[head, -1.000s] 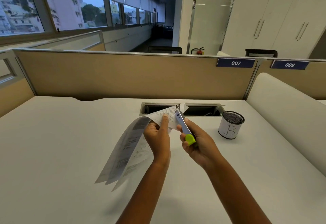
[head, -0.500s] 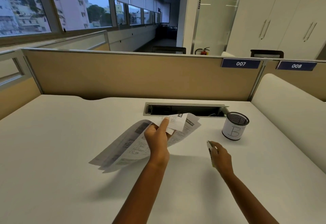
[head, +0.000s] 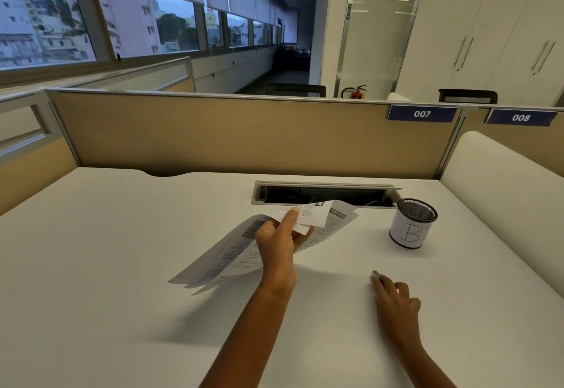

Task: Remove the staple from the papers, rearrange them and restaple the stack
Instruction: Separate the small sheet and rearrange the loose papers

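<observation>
My left hand (head: 279, 242) holds several printed papers (head: 232, 258) by their top corner, a little above the white desk (head: 122, 265). The sheets fan out and droop to the left, and one corner is folded over my thumb. My right hand (head: 396, 299) lies palm down on the desk to the right, covering the stapler; only its pale tip (head: 374, 274) shows beyond my fingers. The two hands are well apart. No staple is visible.
A black mesh pen cup (head: 413, 224) with a white label marked "B" stands at the right rear. An open cable slot (head: 323, 194) is cut into the desk behind the papers. A tan partition (head: 213, 137) closes the back and a white cushioned divider (head: 503, 192) runs along the right.
My right hand left the papers' corner and went down to the desk on the right with the stapler. The left hand lowered the papers, which now fan out flatter.
</observation>
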`<state>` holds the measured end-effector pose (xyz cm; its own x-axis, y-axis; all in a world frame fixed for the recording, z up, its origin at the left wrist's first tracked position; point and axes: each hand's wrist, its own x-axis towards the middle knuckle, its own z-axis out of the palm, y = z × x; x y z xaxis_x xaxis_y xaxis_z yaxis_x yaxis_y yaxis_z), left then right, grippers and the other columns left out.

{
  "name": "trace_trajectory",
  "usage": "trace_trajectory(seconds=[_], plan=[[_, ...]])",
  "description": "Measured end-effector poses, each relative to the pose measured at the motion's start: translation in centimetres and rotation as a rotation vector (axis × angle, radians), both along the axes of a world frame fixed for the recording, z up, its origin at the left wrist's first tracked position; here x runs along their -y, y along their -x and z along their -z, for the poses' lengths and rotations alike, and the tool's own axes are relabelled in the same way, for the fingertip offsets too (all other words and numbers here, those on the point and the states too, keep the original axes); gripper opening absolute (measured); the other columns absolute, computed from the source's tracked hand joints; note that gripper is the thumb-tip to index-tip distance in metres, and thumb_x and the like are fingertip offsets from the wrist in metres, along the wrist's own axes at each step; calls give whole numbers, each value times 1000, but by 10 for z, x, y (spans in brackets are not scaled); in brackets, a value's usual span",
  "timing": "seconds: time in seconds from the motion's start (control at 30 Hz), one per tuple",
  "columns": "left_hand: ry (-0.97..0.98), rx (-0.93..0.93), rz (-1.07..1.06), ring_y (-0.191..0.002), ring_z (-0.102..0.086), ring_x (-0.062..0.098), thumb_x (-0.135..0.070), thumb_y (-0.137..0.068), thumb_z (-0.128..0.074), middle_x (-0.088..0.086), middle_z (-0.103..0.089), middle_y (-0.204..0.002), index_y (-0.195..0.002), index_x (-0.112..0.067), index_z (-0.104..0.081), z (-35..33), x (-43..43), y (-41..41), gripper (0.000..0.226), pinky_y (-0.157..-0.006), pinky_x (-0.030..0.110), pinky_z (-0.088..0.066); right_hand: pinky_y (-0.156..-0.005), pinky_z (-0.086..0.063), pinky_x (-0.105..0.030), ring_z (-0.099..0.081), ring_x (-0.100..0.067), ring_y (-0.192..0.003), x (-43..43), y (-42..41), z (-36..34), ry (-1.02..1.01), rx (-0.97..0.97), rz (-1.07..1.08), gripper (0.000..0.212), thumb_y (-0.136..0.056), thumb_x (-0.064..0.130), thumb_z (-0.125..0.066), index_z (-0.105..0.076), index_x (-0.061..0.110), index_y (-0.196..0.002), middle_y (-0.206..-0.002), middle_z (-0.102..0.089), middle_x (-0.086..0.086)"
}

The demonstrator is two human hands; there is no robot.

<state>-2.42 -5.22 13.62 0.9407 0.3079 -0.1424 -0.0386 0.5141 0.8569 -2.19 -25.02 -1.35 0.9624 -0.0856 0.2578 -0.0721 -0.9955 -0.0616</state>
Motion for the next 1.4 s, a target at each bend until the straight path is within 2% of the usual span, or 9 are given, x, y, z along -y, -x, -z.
trace_trajectory(seconds=[0.3,0.4,0.5,0.57,0.77,1.07,1.23,1.33,1.4], plan=[[103,38,53,-52,-69,18,-10,-88,-52,10,-68,-71,-68,-9,-58,-12,1,6,20,-51,22,-58,-38,-41,-31,-64,-33,-60,8,-2,11,126,30,-63,46,-48,-15,-64,-72,6,-89,-95,-74,-11],[97,49,81,-49,-68,14,-11,-89,-50,11,-67,-73,-71,-8,-59,-13,1,8,21,-51,21,-57,-40,-43,-30,-67,-32,-63,7,1,4,156,11,-96,25,-75,6,-51,-74,9,-83,-93,-75,-11],[70,44,87,-49,-68,14,-13,-89,-49,10,-67,-78,-74,-10,-59,-12,-1,9,18,-50,20,-57,-49,-52,-41,-69,-34,-83,0,-2,-12,35,1,-110,57,-98,33,-18,-71,13,-98,-100,-72,-17],[64,29,84,-49,-68,14,-13,-89,-50,10,-67,-80,-75,-11,-58,-10,0,11,16,-49,20,-57,-64,-54,-51,-61,-40,-103,-13,-6,-37,-149,109,-123,34,-91,29,-49,-60,12,-118,-116,-64,-22],[43,-18,109,-49,-68,15,-15,-88,-52,6,-67,-80,-77,-14,-58,-7,3,16,13,-48,20,-57,-103,-34,-47,-37,-32,-130,-44,-20,-114,-548,375,-372,72,-76,21,-72,-34,10,-137,-139,-43,-17],[103,134,207,-61,-71,15,-29,-89,-46,2,-75,-66,-89,-8,-66,-16,4,20,29,-55,22,-59,-86,-42,-55,-54,-31,-96,-66,-26,-173,-608,347,-526,9,-82,6,-62,-67,1,-88,-94,-67,-16],[-427,464,-131,-84,-68,6,-20,-84,-57,-8,-71,-89,-95,-23,-64,-39,-12,23,13,-67,9,-52,-79,-39,-42,-50,-26,-89,-62,-29,-204,-571,375,-509,15,-87,13,-56,-62,-1,-86,-92,-66,-17],[-1004,532,-200,-112,-45,5,-27,-79,-65,-12,-48,-120,-124,-23,-45,-47,-25,16,50,-80,0,-37,-78,-35,-38,-44,-19,-84,-58,-27,-218,-531,347,-545,16,-88,14,-55,-61,1,-84,-86,-64,-13],[-1068,483,-35,-110,-45,5,-31,-77,-65,-12,-48,-118,-127,-25,-42,-52,-29,11,55,-71,-2,-36,-82,-36,-42,-42,-17,-86,-57,-25,-228,-500,302,-565,15,-88,14,-54,-61,2,-85,-83,-58,-4]])
